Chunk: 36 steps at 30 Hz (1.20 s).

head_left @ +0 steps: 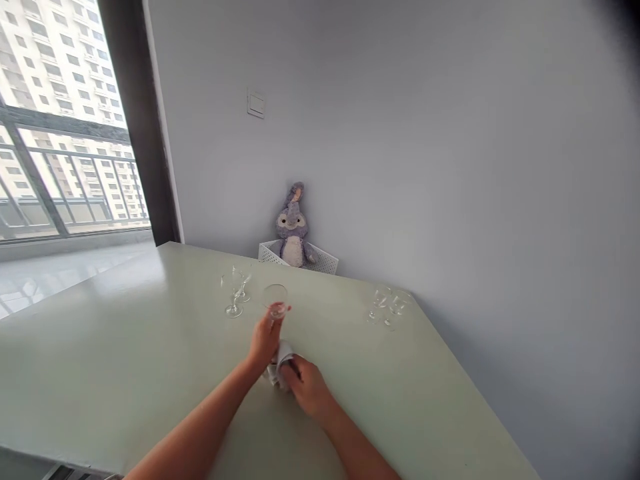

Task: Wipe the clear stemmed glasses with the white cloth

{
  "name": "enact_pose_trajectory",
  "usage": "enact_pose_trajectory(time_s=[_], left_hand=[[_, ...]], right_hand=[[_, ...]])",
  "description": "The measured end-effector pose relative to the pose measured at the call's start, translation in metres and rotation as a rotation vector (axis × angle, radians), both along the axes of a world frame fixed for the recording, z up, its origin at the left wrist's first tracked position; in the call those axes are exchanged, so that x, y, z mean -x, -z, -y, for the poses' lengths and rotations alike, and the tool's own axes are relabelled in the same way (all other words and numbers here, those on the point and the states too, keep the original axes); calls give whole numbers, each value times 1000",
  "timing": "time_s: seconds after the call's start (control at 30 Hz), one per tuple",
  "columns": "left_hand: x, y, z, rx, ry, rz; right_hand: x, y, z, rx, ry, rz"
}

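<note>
My left hand (266, 343) is wrapped round a clear stemmed glass (275, 294) in the middle of the table. One round end of the glass shows beyond my fingers; whether this is the bowl or the foot I cannot tell. In my right hand (307, 385) is a pale cloth (284, 357), pinched and bunched against the glass's near end, just below my left hand. The cloth and fingers hide much of that end.
Two stemmed glasses (233, 301) stand to the left of my hands. More clear glasses (383, 303) stand near the table's right edge. Beyond the pale green table (150, 347), a plush rabbit (293, 230) sits in a white perforated basket (326, 262) by the wall.
</note>
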State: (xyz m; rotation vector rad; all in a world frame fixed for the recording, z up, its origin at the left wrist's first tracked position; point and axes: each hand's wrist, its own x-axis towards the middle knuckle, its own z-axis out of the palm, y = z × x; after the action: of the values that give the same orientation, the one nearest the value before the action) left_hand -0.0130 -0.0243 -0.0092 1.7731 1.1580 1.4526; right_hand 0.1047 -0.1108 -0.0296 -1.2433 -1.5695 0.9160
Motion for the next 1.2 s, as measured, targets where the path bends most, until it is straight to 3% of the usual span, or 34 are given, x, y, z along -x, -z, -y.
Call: enact_pose_trajectory(time_s=[0.07,0.13,0.2,0.33,0.43,0.57,0.67,0.8,0.93,1.03,1.2], left_hand=[[10,-4,-7,-18,-72,-27],[13,-5,-8,1,-84,-82],[8,-2,-5,-5,-18,-151],[-16,14,12,-85,239,-281],[-28,23,23,-103,327,-349],[-29,26,26,-86,327,-441],[-27,26,25,-28,326,-532],[-27,25,26,9,393,-591],[-29,24,27,21,436,-593],[-28,22,28,51,465,-605],[-28,18,29,74,477,-619]], right_hand=[[-10,-10,2,-153,77,290],[-20,-24,0,-218,241,417],[-27,-37,-4,-217,341,382],[-25,-44,-15,-171,247,55],[-21,-35,-20,-134,248,-139],[-35,-18,-21,-72,302,-205],[-72,-6,-21,-34,464,-138],[-147,9,-20,-59,791,19],[-211,21,-21,-21,937,32],[-235,26,-28,-5,987,35],[-249,31,-46,2,994,25]])
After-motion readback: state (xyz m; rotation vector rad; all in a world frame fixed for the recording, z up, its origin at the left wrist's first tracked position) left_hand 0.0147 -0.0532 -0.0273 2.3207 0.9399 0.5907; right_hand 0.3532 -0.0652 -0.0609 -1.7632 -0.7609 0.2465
